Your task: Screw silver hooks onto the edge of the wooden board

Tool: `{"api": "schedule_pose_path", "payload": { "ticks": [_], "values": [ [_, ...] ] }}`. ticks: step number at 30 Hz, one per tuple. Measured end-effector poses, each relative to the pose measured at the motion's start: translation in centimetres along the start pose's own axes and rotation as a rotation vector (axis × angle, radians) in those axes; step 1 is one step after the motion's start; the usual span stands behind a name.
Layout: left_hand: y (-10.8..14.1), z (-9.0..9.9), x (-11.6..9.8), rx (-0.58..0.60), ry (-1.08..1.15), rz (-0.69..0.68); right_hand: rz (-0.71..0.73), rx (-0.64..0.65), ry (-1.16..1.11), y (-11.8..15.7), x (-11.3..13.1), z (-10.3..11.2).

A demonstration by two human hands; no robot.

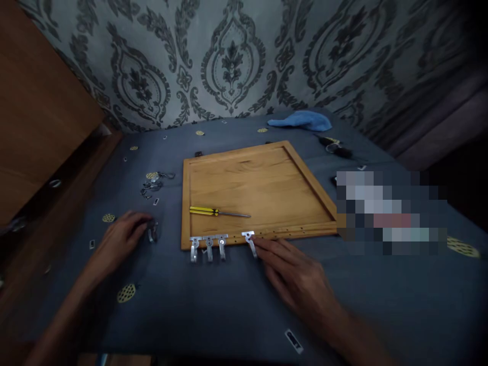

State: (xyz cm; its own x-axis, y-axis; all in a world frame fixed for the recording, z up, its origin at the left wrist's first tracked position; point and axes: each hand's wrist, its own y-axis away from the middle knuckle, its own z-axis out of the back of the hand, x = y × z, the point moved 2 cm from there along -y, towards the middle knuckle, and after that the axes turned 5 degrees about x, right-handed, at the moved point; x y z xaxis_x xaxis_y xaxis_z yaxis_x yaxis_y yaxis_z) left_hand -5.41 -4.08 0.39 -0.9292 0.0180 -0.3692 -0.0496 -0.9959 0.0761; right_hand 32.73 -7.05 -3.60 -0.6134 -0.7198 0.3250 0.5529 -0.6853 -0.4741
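A framed wooden board [240, 183] lies on the dark bedspread, its near edge dotted with small holes. Three silver metal hooks [209, 248] sit side by side on that edge at the left. Farther right, another metal hook [248, 243] rests on the edge, with the fingertips of my right hand [299, 282] closed at its side. A yellow-handled screwdriver [217, 211] lies across the board. To the left, my left hand [124, 236] is over the bedspread with thumb and forefinger apart, close beside a loose metal hook [153, 232].
A small pile of metal hooks [153, 184] lies left of the board. Behind it are a blue cloth [303, 121] and a dark object with a ring [335, 147]. A blurred-out patch [389, 213] covers something at right. Wooden furniture [46, 112] borders the left; patterned fabric hangs behind.
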Motion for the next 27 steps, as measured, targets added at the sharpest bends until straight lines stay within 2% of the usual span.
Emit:
{"api": "schedule_pose_path", "payload": {
  "ticks": [6, 14, 21, 27],
  "values": [
    [0.9, 0.0, 0.4, 0.054, 0.026, -0.015, -0.065, 0.029, -0.093, 0.1, 0.0, 0.1],
    [1.3, -0.7, 1.3, 0.057, -0.009, -0.054, -0.073, -0.005, -0.158, -0.2, 0.1, 0.3],
    [1.9, -0.7, 1.2, 0.068, -0.044, -0.081, -0.094, -0.032, -0.183, -0.1, 0.1, 0.3],
    [2.5, -0.4, 0.3, 0.045, 0.007, -0.017, -0.119, -0.068, -0.187, -0.1, 0.0, 0.3]
  ]
}}
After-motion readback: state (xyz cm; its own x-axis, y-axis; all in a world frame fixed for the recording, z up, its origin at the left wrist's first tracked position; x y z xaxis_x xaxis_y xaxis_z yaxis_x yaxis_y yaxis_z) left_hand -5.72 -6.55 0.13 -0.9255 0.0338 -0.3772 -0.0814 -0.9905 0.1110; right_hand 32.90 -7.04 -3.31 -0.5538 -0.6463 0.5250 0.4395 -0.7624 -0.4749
